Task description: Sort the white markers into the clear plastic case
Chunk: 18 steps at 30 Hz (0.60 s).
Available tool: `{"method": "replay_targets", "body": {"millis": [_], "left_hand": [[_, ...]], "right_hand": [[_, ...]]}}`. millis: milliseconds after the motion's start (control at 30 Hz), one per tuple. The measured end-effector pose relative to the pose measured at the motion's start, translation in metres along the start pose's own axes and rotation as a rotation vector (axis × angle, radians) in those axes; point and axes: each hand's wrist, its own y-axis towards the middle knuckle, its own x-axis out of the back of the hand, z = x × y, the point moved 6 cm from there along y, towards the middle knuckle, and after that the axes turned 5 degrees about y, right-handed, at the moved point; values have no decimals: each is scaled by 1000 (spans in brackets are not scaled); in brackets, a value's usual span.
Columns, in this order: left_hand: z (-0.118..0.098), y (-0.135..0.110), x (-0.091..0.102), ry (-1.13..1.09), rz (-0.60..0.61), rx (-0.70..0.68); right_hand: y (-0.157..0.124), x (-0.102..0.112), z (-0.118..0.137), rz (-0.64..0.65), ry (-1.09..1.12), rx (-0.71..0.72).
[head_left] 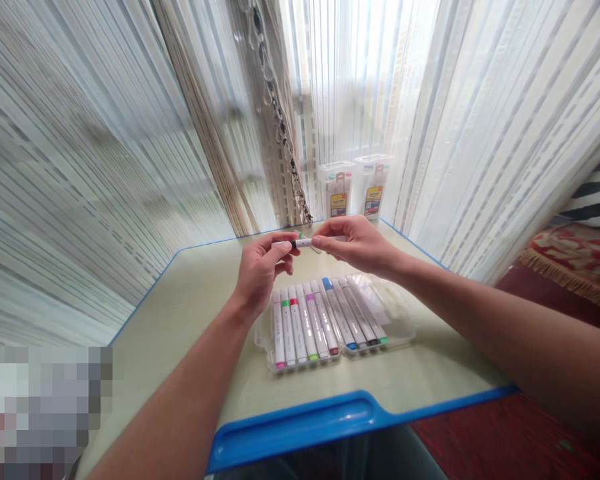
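Both my hands hold one white marker level above the table. My left hand is closed round its left end. My right hand pinches its right end between thumb and fingers. The marker has a dark band near its middle. Just below the hands an open clear plastic case lies on the table. Several white markers with coloured caps lie side by side in it.
The pale green table has a blue edge and a blue lip at the front. Two clear marker boxes stand at the back by the white curtains. A red patterned rug lies to the right.
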Motion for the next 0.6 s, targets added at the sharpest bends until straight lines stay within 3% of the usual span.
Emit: {"method": "replay_targets", "body": {"millis": [300, 600], "left_hand": [[-9, -5, -14, 197, 79, -164], [-10, -2, -5, 252, -26, -213]], "right_hand": [[0, 6, -9, -86, -91, -9], [1, 8, -12, -110, 105, -91]]}}
